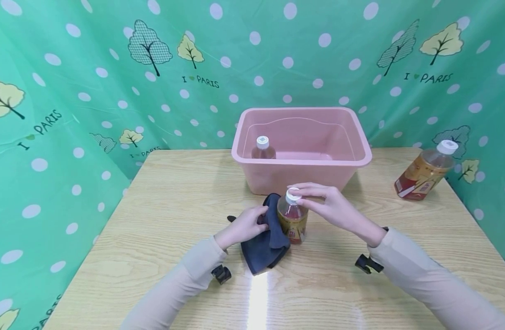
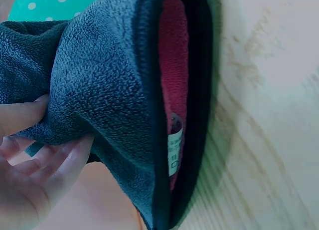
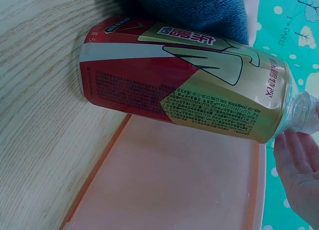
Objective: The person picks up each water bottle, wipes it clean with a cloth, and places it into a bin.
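My left hand (image 1: 247,223) grips a dark blue towelling cloth (image 1: 266,250), bunched between thumb and fingers. In the left wrist view the cloth (image 2: 107,75) shows a folded edge with a red inside and a small white label. The cloth lies against the left side of a drink bottle (image 1: 293,222) standing upright on the table. My right hand (image 1: 328,206) holds that bottle by its white cap, thumb on the near side and fingers on the far side. The bottle's red and gold label (image 3: 184,83) fills the right wrist view.
Just behind the bottle stands a pink plastic bin (image 1: 302,176). Inside its left end is another white-capped bottle (image 1: 263,149). A third bottle (image 1: 423,174) stands at the table's right back. Green dotted fabric (image 1: 285,50) hangs behind the wooden table (image 1: 170,206).
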The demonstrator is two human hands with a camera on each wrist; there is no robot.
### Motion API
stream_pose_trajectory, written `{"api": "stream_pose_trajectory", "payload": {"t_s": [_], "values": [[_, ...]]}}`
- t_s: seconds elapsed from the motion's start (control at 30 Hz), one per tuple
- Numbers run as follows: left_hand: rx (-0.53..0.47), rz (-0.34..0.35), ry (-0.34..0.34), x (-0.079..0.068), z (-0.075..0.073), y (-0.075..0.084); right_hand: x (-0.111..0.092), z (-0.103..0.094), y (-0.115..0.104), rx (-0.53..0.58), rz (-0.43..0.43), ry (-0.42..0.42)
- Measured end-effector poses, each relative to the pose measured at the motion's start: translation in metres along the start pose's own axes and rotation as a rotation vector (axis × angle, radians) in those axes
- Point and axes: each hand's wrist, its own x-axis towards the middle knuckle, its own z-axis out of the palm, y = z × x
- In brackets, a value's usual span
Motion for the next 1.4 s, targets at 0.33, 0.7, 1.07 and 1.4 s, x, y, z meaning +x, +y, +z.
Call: {"api": "stream_pose_trajectory", "payload": {"t_s": [0.33,0.7,1.07,1.4], "values": [[0.012,-0.009,-0.024,0.000,0.005,-0.006,0.001,0.001,0.000,0.003,0.012,-0.003],[-0.039,-0.024,-0.041,-0.001,0.005,-0.008,0.002,-0.002,0.000,-0.044,0.010,-0.009],[-0.044,-0.007,0.006,-0.010,-0.002,-0.007,0.004,-0.003,-0.004,-0.026,0.017,0.005],[-0.019,-0.017,0.049,-0.019,-0.011,-0.005,0.007,0.009,-0.010,-0.156,-0.091,0.175]]}}
